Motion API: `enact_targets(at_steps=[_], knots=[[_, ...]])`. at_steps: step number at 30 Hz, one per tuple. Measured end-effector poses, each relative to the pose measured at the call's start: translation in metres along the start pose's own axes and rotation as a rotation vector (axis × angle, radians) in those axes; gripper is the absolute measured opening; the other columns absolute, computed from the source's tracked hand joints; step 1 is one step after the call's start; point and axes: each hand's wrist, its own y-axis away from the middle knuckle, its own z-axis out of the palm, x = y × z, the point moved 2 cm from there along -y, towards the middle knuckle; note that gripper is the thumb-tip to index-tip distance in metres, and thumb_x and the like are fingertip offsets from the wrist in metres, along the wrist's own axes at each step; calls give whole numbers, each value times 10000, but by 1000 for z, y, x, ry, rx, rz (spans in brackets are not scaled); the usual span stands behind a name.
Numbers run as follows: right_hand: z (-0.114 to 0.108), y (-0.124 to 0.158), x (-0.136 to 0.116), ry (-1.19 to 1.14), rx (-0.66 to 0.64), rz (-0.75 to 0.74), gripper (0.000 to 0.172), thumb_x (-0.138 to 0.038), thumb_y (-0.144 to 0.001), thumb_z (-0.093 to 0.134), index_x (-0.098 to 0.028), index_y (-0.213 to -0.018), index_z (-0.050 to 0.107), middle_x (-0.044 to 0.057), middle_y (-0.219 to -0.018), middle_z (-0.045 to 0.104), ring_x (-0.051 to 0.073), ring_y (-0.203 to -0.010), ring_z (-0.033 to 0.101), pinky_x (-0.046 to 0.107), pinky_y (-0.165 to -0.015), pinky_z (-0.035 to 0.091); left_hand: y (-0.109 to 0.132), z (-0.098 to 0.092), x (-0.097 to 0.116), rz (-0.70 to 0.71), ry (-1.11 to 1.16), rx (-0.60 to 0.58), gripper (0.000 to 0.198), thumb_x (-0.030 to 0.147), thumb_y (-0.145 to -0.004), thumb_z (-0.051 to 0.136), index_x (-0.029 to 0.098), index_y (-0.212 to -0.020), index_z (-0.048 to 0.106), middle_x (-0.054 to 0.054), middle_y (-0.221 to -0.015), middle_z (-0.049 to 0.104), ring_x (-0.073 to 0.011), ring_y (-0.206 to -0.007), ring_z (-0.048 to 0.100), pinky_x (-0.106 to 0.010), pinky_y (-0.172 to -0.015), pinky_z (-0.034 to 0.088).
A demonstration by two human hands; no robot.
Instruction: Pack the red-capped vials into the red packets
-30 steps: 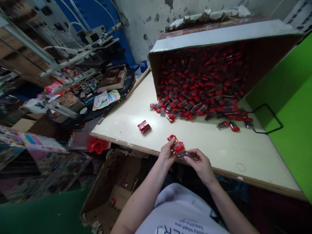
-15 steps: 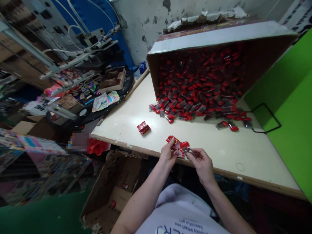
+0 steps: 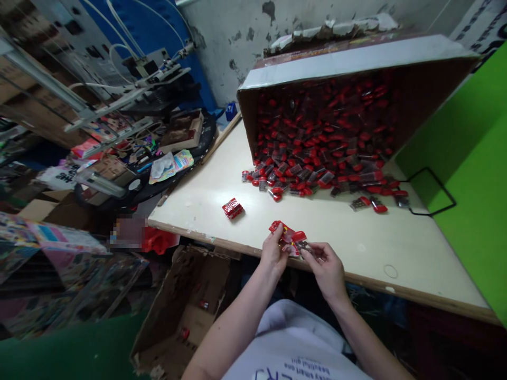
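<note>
Near the table's front edge, my left hand [image 3: 274, 248] grips a red printed card [image 3: 288, 234] with pink and yellow marks, thumb on top. My right hand [image 3: 325, 265] pinches a small clear pack with a red cap and dark contents [image 3: 300, 237], held against the card's right side. The two pieces touch or overlap; whether they are joined I cannot tell. On the table to the left lies a small stack of red printed cards [image 3: 233, 208]. Past my hands, many similar red-capped packs [image 3: 304, 174] spill out of a large cardboard box lying on its side [image 3: 356, 66].
A torn cardboard box [image 3: 198, 311] stands below the table's left front edge with a few small red pieces inside. A machine with metal bars [image 3: 130, 100] and a cluttered black round table [image 3: 158, 182] are at left. A black wire frame [image 3: 439, 192] sits by the green panel [image 3: 467, 158].
My right hand has moved slightly left, bringing the clear pack a little further over the card. My left hand has barely shifted.
</note>
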Motion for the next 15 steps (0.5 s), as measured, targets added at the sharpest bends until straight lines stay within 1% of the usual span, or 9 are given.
enact_targets(at_steps=[7,15], knots=[[-1,3,-8,61,70,-42,287,-413,-739,689,-204,-910,590,57,-869,667,202,-796,643,346,-724,549,-5,-2,2,10,25,24,398,405,-567,825,157,-754,575,17,-664,574,-87,-567,518,-217,-468,321],[4,8,-8,131,119,-114,267,-397,-769,666,-207,-939,586,62,-899,670,198,-785,648,349,-728,558,-2,2,3,-11,37,34,371,385,-597,814,155,-747,565,30,-609,544,-79,-505,479,-223,-467,324]])
